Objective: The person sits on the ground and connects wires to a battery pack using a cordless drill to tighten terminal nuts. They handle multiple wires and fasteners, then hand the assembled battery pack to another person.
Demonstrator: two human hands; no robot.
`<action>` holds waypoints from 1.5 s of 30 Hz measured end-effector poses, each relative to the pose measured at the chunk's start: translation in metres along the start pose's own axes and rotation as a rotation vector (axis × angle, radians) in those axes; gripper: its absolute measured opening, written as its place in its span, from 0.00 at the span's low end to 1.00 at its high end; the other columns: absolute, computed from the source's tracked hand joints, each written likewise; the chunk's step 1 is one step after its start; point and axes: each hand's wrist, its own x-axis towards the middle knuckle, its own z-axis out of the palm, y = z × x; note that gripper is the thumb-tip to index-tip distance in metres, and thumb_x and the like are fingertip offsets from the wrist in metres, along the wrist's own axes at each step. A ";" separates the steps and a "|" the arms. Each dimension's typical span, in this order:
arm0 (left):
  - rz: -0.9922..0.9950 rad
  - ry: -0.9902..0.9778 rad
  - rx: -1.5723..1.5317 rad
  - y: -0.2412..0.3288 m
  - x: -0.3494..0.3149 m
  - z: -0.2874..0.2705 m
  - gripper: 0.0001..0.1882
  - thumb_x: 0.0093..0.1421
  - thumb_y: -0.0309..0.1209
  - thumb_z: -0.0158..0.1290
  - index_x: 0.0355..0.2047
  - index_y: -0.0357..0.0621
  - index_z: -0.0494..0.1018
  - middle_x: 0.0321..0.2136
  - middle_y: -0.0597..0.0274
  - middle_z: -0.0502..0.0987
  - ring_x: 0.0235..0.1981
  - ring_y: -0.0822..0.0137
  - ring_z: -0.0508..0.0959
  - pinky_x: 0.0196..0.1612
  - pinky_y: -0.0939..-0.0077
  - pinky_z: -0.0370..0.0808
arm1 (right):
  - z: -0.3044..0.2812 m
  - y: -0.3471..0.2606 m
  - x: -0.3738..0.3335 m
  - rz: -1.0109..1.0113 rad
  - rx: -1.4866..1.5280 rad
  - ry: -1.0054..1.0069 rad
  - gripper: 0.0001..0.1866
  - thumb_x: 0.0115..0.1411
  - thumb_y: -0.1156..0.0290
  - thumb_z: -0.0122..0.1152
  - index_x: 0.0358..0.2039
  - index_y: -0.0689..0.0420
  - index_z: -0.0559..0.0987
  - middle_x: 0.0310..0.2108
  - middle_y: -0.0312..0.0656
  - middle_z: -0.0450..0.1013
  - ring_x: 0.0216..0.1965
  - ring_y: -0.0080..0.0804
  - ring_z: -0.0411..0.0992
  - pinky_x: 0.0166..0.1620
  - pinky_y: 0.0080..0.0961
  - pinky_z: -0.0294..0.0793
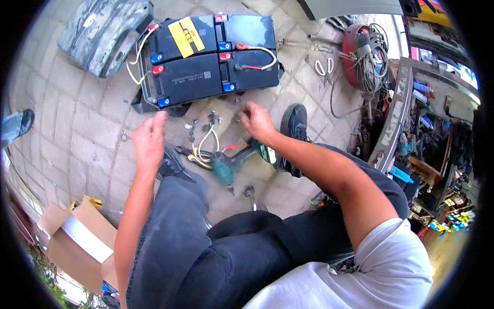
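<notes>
Four-part black battery pack (188, 82) lies on the paving in front of me, with red and blue terminals and white leads. My left hand (148, 140) is just below its near left corner, fingers drawn together; what they hold, if anything, I cannot make out. Off the pack's near side, my right hand (258, 122) makes a pinch around something too small to name. Between my hands lie small bolts and nuts (195, 124) and a loose white cable (207, 138). Nearer to me are a green power drill (223, 169) and yellow-handled pliers (199, 161).
A scuffed grey plastic cover (105, 38) lies at the far left. White-handled scissors (324, 67) and a red container with coiled cable (360, 62) are at the right, near a cluttered shelf (396, 118). An opened cardboard box (85, 242) stands at lower left. Another person's shoe (27, 121) shows at the left.
</notes>
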 end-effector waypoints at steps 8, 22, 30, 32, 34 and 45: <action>0.444 0.376 0.049 0.053 0.044 -0.031 0.13 0.58 0.28 0.56 0.42 0.34 0.75 0.35 0.59 0.74 0.23 0.74 0.68 0.31 0.77 0.70 | 0.022 0.015 0.025 -0.087 -0.051 0.234 0.11 0.55 0.69 0.60 0.37 0.60 0.78 0.37 0.55 0.73 0.38 0.56 0.72 0.42 0.45 0.72; 0.108 -0.001 -0.340 0.052 0.070 -0.037 0.13 0.61 0.29 0.50 0.40 0.31 0.76 0.32 0.60 0.78 0.30 0.73 0.77 0.36 0.80 0.73 | 0.001 -0.143 0.027 -0.012 0.995 -0.254 0.05 0.51 0.81 0.57 0.28 0.63 0.71 0.28 0.42 0.74 0.25 0.27 0.74 0.30 0.24 0.76; 0.091 0.084 -0.255 0.058 0.072 -0.044 0.11 0.59 0.27 0.53 0.38 0.32 0.77 0.28 0.59 0.79 0.28 0.75 0.78 0.32 0.81 0.74 | 0.026 -0.201 0.079 -0.012 1.089 -0.351 0.08 0.57 0.70 0.58 0.33 0.62 0.78 0.23 0.37 0.72 0.23 0.21 0.68 0.25 0.21 0.68; 0.056 0.104 -0.255 0.054 0.073 -0.046 0.11 0.59 0.27 0.54 0.38 0.32 0.77 0.28 0.60 0.79 0.28 0.75 0.78 0.32 0.81 0.74 | 0.036 -0.215 0.082 -0.121 0.849 -0.223 0.10 0.58 0.68 0.60 0.34 0.63 0.80 0.23 0.35 0.72 0.23 0.18 0.67 0.25 0.20 0.67; 0.006 0.097 -0.405 0.054 0.075 -0.047 0.11 0.59 0.27 0.54 0.38 0.32 0.77 0.28 0.61 0.79 0.28 0.76 0.78 0.32 0.82 0.74 | 0.042 -0.222 0.085 -0.118 0.886 -0.178 0.12 0.55 0.70 0.59 0.30 0.68 0.81 0.25 0.43 0.78 0.26 0.22 0.73 0.31 0.23 0.72; 0.142 0.107 -0.319 0.055 0.076 -0.041 0.09 0.59 0.26 0.55 0.39 0.35 0.79 0.29 0.63 0.80 0.27 0.77 0.76 0.31 0.83 0.73 | 0.050 -0.225 0.086 -0.136 0.867 0.023 0.10 0.54 0.71 0.58 0.29 0.68 0.79 0.21 0.44 0.77 0.23 0.23 0.73 0.29 0.25 0.73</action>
